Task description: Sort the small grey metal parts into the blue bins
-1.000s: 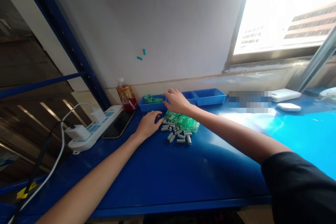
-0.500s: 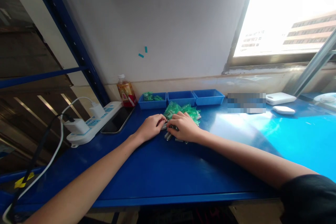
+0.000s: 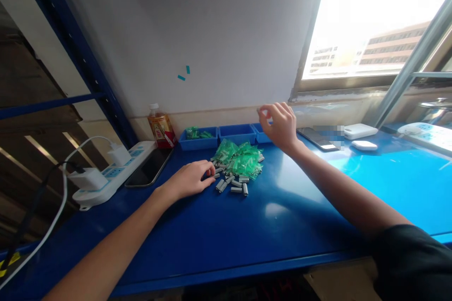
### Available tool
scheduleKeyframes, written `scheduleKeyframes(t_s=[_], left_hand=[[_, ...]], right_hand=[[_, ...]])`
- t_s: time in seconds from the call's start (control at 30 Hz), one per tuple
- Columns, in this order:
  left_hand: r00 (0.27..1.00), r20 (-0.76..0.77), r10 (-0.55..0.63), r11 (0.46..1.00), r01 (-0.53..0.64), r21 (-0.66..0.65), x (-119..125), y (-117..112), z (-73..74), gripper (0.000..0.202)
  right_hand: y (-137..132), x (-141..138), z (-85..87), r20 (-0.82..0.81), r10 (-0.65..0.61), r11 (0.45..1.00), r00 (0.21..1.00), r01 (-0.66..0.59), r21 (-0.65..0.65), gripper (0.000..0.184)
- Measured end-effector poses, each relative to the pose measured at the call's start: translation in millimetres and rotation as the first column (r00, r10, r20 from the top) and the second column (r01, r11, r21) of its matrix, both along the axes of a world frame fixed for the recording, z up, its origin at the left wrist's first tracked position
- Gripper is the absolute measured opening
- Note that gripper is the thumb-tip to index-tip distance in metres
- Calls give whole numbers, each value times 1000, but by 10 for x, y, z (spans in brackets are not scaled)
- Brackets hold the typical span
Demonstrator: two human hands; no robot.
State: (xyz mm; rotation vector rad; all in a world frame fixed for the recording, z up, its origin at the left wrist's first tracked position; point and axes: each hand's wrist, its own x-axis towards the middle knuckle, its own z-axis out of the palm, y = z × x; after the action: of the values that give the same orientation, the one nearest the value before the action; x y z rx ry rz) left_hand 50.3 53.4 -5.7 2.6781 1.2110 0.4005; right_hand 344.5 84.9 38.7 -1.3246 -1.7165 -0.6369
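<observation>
Right hand — up, over tray

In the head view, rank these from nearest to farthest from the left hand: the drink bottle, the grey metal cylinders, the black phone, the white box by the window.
1. Grey metal cylinders, at the fingertips of the left hand.
2. Black phone, just to its left.
3. Drink bottle, behind the phone, by the wall.
4. White box, far right.

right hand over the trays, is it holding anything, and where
Cannot tell: the right hand has thumb and forefinger pinched together above the blue tray, but nothing between them shows clearly.
</observation>
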Motion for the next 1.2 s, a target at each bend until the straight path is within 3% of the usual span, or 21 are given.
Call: scheduleKeyframes(t_s=[0.03, 0.1, 0.17, 0.23, 0.37, 0.5, 0.67, 0.77, 0.83, 0.9, 0.97, 1.03, 1.1, 1.17, 1.2], left_hand=[[1000, 8, 8, 1000, -8, -4, 6, 8, -15, 15], [999, 35, 4, 1000, -3, -9, 15, 27, -38, 14], [998, 65, -20, 1000, 21, -22, 21, 34, -40, 13], [994, 100, -37, 998, 41, -39, 34, 19, -18, 13], [960, 279, 5, 996, 20, -89, 96, -51, 44, 13], [851, 524, 35, 980, 74, -185, 172, -117, 48, 19], [724, 687, 63, 924, 219, -314, 252, -200, 61, 28], [666, 742, 75, 907, 264, -328, 273, -232, 105, 30], [661, 747, 72, 917, 251, -310, 262, -226, 126, 30], [715, 696, 67, 954, 158, -254, 227, -194, 124, 29], [833, 550, 58, 990, 24, -139, 177, -144, 91, 28], [941, 333, 53, 999, -48, -22, 129, -89, 27, 25], [987, 153, 49, 998, -53, 22, 98, -40, -52, 23], [996, 71, 52, 998, -55, 28, 89, -4, -124, 21], [997, 61, 56, 998, -58, 31, 92, 9, -152, 18]], right_hand=[[55, 106, -61, 49, -88, 989, 995, 93, -117, 26], [94, 236, -225, 171, -130, 918, 977, 184, -352, 29], [17, 231, -367, 210, -39, 875, 977, 134, -466, 33], [-153, 98, -433, 172, 116, 879, 978, -20, -476, 32], [-531, -330, -436, 122, 398, 859, 909, -323, -398, 30], [-686, -595, -484, 141, 569, 806, 810, -514, -294, 18], [-682, -676, -503, 57, 659, 750, 750, -649, -128, 6], [-725, -727, -439, 65, 711, 703, 700, -707, -77, 12], [-767, -740, -337, 127, 729, 676, 672, -737, 22, 16], [-769, -705, -177, 160, 711, 661, 685, -728, 180, 18], [-674, -615, -6, 113, 650, 685, 752, -643, 343, 19], [-467, -494, 91, 28, 544, 757, 839, -505, 413, 16], [-208, -382, 46, -11, 399, 871, 917, -376, 316, 14], [-3, -322, -136, 33, 225, 971, 974, -227, 76, 16], [51, -318, -256, 55, 154, 988, 987, -152, -36, 19]])
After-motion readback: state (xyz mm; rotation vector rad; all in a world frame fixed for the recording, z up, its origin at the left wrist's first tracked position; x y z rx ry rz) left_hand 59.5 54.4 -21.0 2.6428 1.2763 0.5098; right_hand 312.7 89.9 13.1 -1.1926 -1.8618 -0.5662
